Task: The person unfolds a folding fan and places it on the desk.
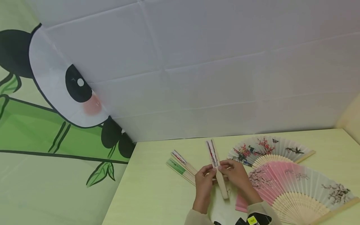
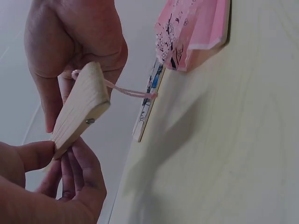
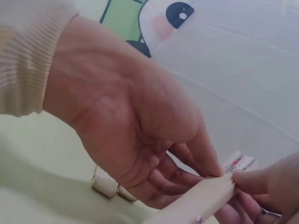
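A folded hand fan (image 1: 222, 186), with pale wooden sticks and a printed strip at its far end, is held above the table by both hands. My left hand (image 1: 203, 181) pinches its left side near the middle, thumb on top. From the other side my right hand (image 1: 235, 175) pinches it at about the same height. In the left wrist view, a pink cord (image 2: 128, 92) hangs from the rivet end of the fan (image 2: 84, 105). The right wrist view shows both thumbs close together on the fan (image 3: 198, 200).
Two folded fans lie left of the hands, one with a green strip (image 1: 176, 166), one with a printed strip (image 1: 179, 157). To the right are a spread white fan with red blossoms (image 1: 265, 147) and a spread pink-and-white fan (image 1: 298, 181). A white backdrop (image 1: 197, 78) stands behind the table (image 1: 140, 187).
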### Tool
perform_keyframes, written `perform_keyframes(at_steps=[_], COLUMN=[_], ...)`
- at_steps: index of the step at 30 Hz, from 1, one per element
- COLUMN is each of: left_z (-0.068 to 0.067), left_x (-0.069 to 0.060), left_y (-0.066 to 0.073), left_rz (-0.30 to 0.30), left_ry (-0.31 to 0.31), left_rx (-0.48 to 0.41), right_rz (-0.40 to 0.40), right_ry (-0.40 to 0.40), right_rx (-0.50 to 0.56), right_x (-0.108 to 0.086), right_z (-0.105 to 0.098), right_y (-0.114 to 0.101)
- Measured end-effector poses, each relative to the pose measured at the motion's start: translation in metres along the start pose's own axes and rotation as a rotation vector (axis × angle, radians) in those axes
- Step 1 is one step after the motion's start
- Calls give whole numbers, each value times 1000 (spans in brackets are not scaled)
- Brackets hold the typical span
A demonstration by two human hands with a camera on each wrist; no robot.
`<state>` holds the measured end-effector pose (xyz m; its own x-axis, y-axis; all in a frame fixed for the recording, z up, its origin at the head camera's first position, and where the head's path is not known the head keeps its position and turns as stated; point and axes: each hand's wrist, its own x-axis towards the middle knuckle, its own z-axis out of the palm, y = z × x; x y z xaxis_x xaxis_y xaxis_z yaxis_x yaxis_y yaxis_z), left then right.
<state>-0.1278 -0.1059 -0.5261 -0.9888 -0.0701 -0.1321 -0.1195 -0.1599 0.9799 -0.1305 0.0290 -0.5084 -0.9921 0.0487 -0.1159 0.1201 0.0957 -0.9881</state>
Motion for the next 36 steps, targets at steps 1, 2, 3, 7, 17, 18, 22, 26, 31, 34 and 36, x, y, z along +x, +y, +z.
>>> perform_keyframes(at_steps=[1, 2, 3, 7, 17, 18, 22, 26, 31, 34, 36], left_z=[1, 1, 1, 2, 4, 4, 4, 5, 6, 6, 6], left_x=[0, -1, -1, -1, -3, -3, -5, -6, -5, -5, -5], left_y=[-1, -1, -2, -4, -7, -7, -5, -3, -4, -5, -6], left_rz=[-3, -6, -8, -12, -18, -17, 1, 17, 32, 53, 69], left_ry=[3, 7, 9, 14, 47, 52, 67, 83, 133, 170, 185], left_rx=[-4, -7, -10, -16, -49, -55, -91, -127, -161, -173, -177], right_rz=[14, 26, 35, 58, 95, 97, 113, 130, 137, 138, 136], right_ry=[-2, -3, -5, -9, -10, -3, 37, 62, 86, 106, 122], right_rx=[24, 44, 62, 101, 155, 157, 160, 155, 193, 236, 254], right_x=[0, 0, 0, 1, 1, 1, 1, 0, -1, -1, -1], right_z=[-1, -1, -1, -3, -4, -5, -8, -11, -12, -12, -12], right_y=[1, 2, 2, 5, 7, 8, 8, 8, 8, 8, 9])
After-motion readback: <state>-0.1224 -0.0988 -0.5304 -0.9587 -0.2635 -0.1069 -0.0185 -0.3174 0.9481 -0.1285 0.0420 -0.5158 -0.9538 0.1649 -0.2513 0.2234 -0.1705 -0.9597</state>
